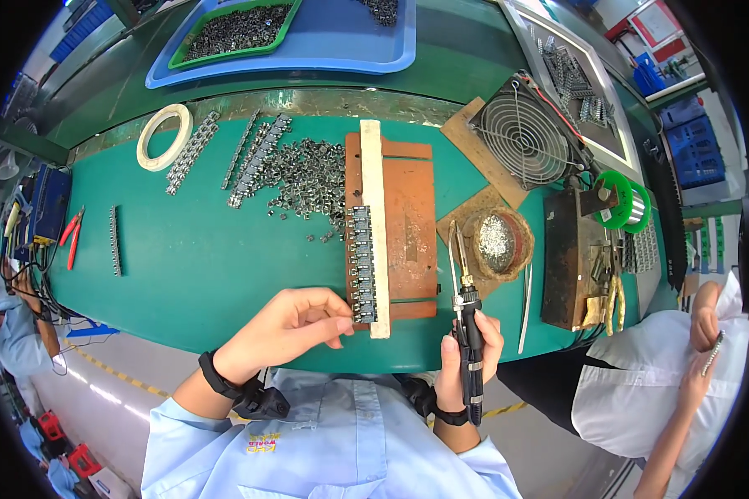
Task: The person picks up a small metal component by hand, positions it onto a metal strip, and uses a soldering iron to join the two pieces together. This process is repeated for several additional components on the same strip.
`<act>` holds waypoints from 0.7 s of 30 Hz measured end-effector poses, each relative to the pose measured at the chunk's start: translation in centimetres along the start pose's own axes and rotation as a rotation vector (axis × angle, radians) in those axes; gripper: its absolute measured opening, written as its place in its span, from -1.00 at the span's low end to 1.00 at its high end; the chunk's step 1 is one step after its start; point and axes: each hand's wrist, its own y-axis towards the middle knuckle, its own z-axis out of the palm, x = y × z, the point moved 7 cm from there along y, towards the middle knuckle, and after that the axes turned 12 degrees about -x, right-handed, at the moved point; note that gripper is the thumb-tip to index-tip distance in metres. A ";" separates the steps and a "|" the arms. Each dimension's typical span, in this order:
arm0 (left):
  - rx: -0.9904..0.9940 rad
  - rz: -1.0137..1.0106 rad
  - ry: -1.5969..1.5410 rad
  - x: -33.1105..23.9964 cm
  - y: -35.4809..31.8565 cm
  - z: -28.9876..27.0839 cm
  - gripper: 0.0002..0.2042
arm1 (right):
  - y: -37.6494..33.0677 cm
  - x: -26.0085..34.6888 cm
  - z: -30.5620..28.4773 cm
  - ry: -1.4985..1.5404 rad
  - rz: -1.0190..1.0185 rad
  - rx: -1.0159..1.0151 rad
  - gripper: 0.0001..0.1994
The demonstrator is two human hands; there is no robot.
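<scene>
My right hand (474,353) is wrapped round a black soldering iron (470,341), whose tip points away from me with a thin metal tube alongside. The tip is beside a round pot (505,244) of silvery bits. My left hand (300,323) is curled, fingertips at the near end of a row of black components (363,266); whether it pinches anything is hidden. That row lies along a pale bar (374,175) on a brown fixture board (412,229). A heap of small metal parts (308,183) lies left of the board.
A fan (524,133) and a green solder spool (624,202) on a metal box (567,258) stand right. Component strips (260,158), a tape roll (165,137) and red pliers (72,239) lie left. A blue tray (333,62) is beyond. A co-worker (641,382) is at right.
</scene>
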 end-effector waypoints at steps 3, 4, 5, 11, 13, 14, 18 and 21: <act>-0.007 0.020 -0.009 0.6 -0.5 0.4 -0.88 | -0.1 0.0 0.0 0.007 -0.001 -0.006 -0.58; -0.049 0.045 -0.011 0.9 -0.6 0.4 -0.89 | -0.1 0.1 0.0 0.008 -0.001 -0.008 -0.59; -0.090 0.071 -0.012 1.2 -0.7 0.4 -0.89 | -0.1 0.1 -0.1 0.008 -0.001 -0.011 -0.59; -0.156 0.120 -0.067 1.0 -1.1 0.7 -0.88 | -0.1 0.1 -0.2 0.005 -0.059 -0.016 -0.60; -0.164 0.137 -0.081 1.0 -1.0 0.4 -0.86 | -0.3 0.0 -0.3 0.014 -0.060 -0.007 -0.60; -0.169 0.147 -0.086 0.9 -0.9 0.3 -0.86 | -0.3 0.0 -0.4 0.017 -0.063 -0.006 -0.60; -0.119 0.077 -0.084 1.2 -0.7 0.5 -0.84 | -0.7 0.3 -1.0 0.113 -0.001 0.097 -0.57; -0.069 0.039 -0.102 1.0 -0.5 0.4 -0.84 | -1.6 1.1 -2.5 0.180 -0.048 0.160 -0.53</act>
